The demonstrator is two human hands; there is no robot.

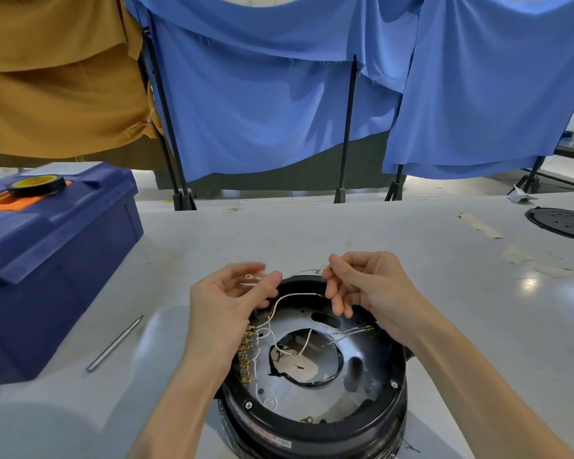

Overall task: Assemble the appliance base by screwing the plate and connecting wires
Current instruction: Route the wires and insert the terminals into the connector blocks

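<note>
The black round appliance base (315, 429) stands upside down near the table's front edge, with a silver metal plate (355, 389) set inside it. White wires (290, 297) loop over the plate, and a row of brass terminals (247, 351) lines its left rim. My left hand (227, 298) hovers over the base's far left rim and pinches a wire end with a brass ring terminal (250, 277). Over the far right rim, my right hand (362, 286) pinches another thin wire with a small brass terminal (323, 269).
A dark blue toolbox (47, 260) sits at the left, with a roll of black tape (37, 184) on its lid. A thin metal rod (115, 343) lies on the white table left of the base. A black round cover (562, 223) rests at the far right. Blue and brown cloths hang behind.
</note>
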